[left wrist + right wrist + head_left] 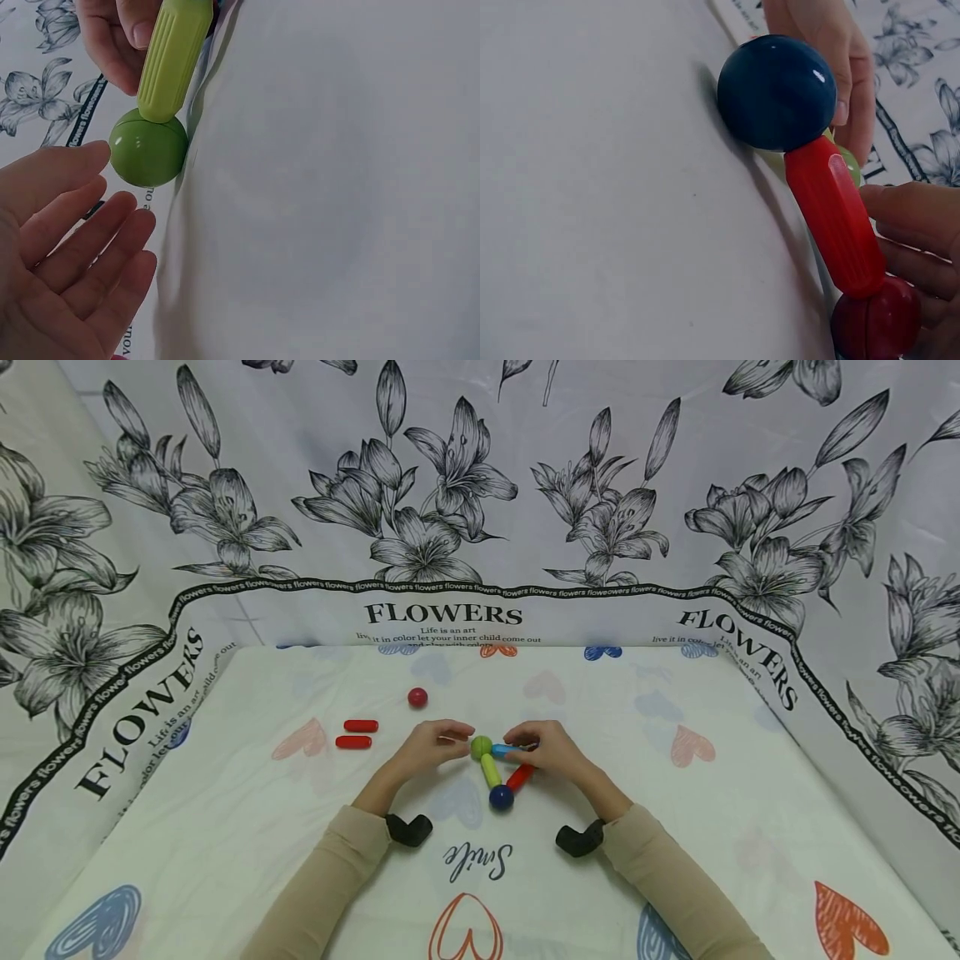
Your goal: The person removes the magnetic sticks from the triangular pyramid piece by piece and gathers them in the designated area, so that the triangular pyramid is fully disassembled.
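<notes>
A triangle of balls and rods lies between the two hands. Its green ball joins a yellow-green rod and a light blue rod; a navy ball forms the near corner. From there a red rod runs to a red ball, hidden by the right hand in the head view. My left hand, fingers spread and loosely bent, has its thumb tip right beside the green ball. My right hand pinches the light blue rod near the red ball, its fingertips partly hidden behind the red rod in the right wrist view.
Two loose red rods, one upper and one lower, lie left of the hands. A loose red ball is farther back. Flower-printed cloth rises behind the heart-patterned tablecloth. Black wrist mounts sit below both hands.
</notes>
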